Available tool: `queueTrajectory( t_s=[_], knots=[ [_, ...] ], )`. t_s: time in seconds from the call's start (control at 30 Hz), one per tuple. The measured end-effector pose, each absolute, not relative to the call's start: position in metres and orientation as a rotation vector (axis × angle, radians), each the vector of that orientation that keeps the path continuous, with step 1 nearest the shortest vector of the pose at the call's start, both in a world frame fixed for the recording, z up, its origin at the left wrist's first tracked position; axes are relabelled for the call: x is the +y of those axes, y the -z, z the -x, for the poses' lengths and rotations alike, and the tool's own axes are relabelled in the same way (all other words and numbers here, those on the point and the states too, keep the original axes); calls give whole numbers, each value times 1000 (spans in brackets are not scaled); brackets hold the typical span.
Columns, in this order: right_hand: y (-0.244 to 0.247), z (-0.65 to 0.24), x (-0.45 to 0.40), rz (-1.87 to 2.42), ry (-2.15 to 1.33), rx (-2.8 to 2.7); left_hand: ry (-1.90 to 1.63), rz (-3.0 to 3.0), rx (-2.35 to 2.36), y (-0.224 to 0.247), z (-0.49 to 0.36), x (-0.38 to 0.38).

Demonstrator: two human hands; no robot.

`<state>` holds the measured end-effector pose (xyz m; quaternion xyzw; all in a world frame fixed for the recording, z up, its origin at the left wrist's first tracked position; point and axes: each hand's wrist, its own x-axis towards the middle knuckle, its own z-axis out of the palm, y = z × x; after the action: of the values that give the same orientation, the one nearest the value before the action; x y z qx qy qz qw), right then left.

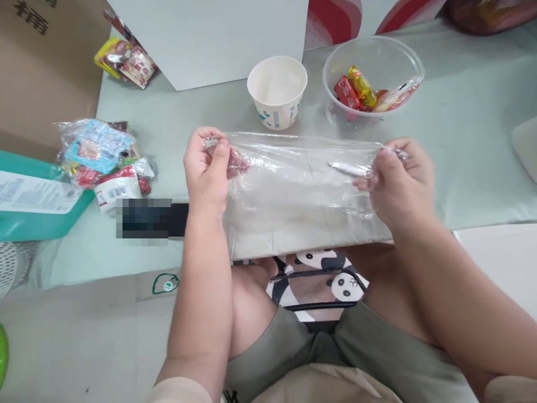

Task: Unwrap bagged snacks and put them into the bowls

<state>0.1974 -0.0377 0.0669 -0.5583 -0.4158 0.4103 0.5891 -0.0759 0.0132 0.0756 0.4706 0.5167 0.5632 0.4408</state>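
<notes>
Stretched between my hands above the table edge is a sheet of clear plastic wrap, crinkled at both sides. My left hand pinches its left side between thumb and fingers. With the right side gripped, my right hand also holds a slim, pointed silver metal tool, whose tip points left; its exact kind is hard to make out. Just beyond the wrap stands a white paper cup with blue print. A clear plastic bowl to its right contains several wrapped snacks.
A pile of snack packets and a blurred dark flat object lie left on the table. Behind are a white box, more packets and a cardboard box. A teal package stands at far left.
</notes>
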Motion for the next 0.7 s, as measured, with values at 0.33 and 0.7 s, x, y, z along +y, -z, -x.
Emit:
queueTrajectory(
  t_s=[0.33,0.7],
  knots=[
    [-64,-206,-37,1470,-1227,-1081,-1303,-1054,1511,-75,79,19],
    [-63,-197,-35,1465,-1223,-928,-1198,-932,1308,-71,90,20]
  ],
)
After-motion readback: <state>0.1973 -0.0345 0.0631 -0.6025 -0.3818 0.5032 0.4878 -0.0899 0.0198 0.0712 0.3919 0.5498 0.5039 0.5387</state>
